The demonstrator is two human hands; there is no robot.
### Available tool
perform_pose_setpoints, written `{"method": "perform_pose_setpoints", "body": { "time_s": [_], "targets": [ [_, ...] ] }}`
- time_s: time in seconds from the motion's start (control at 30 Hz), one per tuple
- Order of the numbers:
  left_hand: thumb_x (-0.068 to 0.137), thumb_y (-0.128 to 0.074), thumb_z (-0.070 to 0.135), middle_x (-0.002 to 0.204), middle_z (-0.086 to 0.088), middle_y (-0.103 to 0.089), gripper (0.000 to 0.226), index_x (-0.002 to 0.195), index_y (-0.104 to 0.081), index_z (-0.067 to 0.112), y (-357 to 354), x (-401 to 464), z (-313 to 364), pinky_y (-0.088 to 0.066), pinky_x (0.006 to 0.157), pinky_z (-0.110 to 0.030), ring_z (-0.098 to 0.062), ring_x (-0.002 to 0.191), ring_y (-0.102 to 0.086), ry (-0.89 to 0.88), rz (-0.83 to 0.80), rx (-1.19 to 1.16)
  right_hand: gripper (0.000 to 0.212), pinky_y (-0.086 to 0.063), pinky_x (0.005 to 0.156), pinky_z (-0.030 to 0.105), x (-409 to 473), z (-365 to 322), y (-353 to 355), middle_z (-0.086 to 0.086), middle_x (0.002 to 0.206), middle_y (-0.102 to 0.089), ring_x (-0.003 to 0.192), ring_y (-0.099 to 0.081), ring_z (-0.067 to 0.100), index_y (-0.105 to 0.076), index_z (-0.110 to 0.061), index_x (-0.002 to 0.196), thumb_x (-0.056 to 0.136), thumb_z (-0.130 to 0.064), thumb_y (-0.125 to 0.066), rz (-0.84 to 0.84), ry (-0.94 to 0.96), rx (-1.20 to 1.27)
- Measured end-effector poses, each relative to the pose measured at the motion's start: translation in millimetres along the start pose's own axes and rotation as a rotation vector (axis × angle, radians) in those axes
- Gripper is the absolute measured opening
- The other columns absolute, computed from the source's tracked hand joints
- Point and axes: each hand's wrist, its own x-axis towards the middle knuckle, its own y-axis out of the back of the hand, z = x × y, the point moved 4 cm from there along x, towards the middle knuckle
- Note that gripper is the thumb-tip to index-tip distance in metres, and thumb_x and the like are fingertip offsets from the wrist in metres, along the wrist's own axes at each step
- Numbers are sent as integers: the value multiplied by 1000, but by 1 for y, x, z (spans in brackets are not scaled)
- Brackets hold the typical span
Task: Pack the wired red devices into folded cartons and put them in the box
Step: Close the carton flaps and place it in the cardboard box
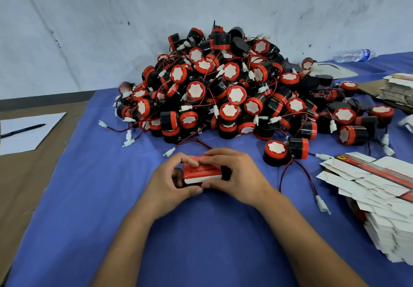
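1. Both hands hold one small red carton (202, 170) low in the middle of the view, just above the blue surface (89, 197). The left hand (172, 182) has its fingers curled around the left end and its thumb under the front edge. The right hand (234, 175) grips the right end, with fingers curled over the top.
2. I judge the step to be the closing of this carton, or the last shaping of it. I cannot tell whether a device is already inside, because the hands cover both ends.
3. To do it well, keep the thumbs under the white lower edge, so the carton stays square while the fingertips press the top flap down.
4. A red and black wire (196, 141) lies just beyond the carton at 12 o'clock. If it belongs to the device inside, it must be tucked in fully before the flap goes down, otherwise the white plug will block the flap.
5. The big pile of red devices (234, 89) is at 12 o'clock, and two loose ones (286, 152) lie at 2 o'clock, near the right hand.
6. The stack of flat cartons (375, 188) waits at 3 o'clock.
7. The box for finished cartons is not in view, so the place for this carton is not known from here.
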Motion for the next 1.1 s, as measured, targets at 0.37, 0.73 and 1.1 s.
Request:
{"method": "perform_pose_setpoints", "body": {
  "time_s": [0.37,0.73,1.1],
  "targets": [
    [77,-89,8,110,23,-66,68,127,-55,37,-3,0,4,-59,77,-47,-32,82,-68,-22,90,67,63,-46,110,34,0,-2,-2,-15,148,-55,137,-46,1,-63,-37,137,82,-66,-70,-23,-14,-50],
    [77,-90,9,113,17,-68,60,124,-61,33,-6,3,7,-61,81,-44,-18,91,-71,-67,75,12,33,-33,108,21,0,-14,-9,-20,130,-57,129,-46,10,-62,-39,135,105,-33,-51,18,-36,148],
    [88,-76,27,115,13,-68,36,122,-67,34,-1,4,3,-59,60,-35,-19,71,-64,-90,65,-106,41,-26,113,22,0,-6,-14,-17,142,-48,135,-33,7,-62,-34,140,106,-14,-53,-89,-168,217]
  ]
}}
